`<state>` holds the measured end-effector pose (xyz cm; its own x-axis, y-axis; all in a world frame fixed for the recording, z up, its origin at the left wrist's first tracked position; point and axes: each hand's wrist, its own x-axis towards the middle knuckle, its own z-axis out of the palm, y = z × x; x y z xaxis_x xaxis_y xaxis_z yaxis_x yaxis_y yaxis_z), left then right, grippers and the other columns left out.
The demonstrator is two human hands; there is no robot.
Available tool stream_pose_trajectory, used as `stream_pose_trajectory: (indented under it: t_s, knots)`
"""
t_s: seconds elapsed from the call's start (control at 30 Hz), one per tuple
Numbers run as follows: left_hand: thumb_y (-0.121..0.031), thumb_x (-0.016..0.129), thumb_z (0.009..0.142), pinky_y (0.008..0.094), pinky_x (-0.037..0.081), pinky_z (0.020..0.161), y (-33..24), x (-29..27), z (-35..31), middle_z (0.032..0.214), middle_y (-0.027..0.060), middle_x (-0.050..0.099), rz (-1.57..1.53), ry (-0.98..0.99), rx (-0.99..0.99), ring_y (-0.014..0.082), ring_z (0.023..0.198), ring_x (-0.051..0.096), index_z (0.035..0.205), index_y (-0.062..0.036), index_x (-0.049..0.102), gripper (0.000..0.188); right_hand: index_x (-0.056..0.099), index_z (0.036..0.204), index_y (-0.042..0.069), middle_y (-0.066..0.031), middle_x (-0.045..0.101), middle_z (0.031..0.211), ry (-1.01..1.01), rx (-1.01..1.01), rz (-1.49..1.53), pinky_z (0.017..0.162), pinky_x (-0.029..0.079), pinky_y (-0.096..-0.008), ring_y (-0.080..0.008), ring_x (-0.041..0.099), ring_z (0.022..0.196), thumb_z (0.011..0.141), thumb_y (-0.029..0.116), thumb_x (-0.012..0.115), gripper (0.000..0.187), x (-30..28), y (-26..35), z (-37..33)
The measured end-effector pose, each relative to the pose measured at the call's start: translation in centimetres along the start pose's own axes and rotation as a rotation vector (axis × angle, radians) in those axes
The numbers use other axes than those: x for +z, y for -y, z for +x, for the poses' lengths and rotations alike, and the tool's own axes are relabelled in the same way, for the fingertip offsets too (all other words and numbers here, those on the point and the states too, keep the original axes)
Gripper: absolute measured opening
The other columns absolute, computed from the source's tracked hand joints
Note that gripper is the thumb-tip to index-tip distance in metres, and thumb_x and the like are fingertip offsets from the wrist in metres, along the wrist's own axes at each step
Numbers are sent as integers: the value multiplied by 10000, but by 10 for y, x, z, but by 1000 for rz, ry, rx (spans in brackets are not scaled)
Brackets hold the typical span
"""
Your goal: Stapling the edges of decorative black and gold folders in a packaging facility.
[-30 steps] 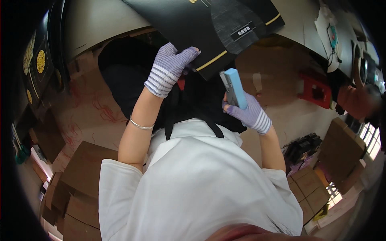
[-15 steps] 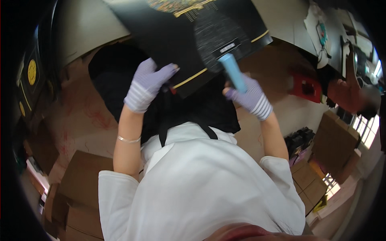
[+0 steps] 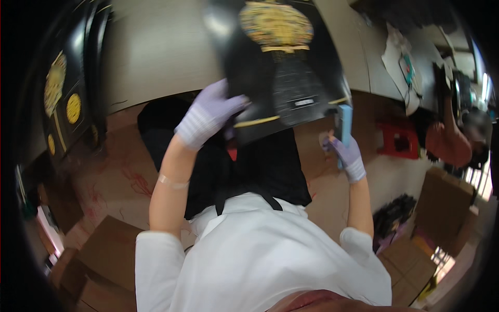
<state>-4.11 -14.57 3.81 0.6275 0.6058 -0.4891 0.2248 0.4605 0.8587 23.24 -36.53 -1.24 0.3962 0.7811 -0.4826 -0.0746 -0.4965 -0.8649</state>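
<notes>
One blue stapler [image 3: 346, 126] is grasped in your right hand [image 3: 351, 157], just beside the black panel [image 3: 297, 78] overhanging the table [image 3: 156, 57]. Insufficient support could tip the panel off. Its far end is cut off; through blur, I cannot tell whether your left hand [image 3: 204, 117], at its left edge, grips.

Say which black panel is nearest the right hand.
The central panel, overhanging the table: its lower right corner is close to the blue tool in the right hand. The other black panels are at the far left.
</notes>
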Motion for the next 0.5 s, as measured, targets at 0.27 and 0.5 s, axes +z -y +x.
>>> stream_pose_trajectory:
  t_s: [0.27, 0.5]
  knots:
    - [-177, 587, 819, 326, 515, 661, -20, 1, 27, 838, 137, 656, 924, -321, 434, 220, 680, 647, 1093, 28, 545, 345, 486, 1030, 19, -91, 541, 809, -135, 13, 230, 611, 461, -293, -186, 556, 711, 842, 182, 597, 273, -12, -42, -36]
    - [-462, 418, 893, 594, 328, 903, -30, -228, -161, 1283, 166, 431, 1805, -1423, 158, 393, 1202, 362, 1139, -148, 566, 426, 498, 1024, 13, -94, 563, 814, 115, -95, 284, 669, 488, -307, -171, 568, 720, 851, 144, 581, 233, 27, -39, 1]
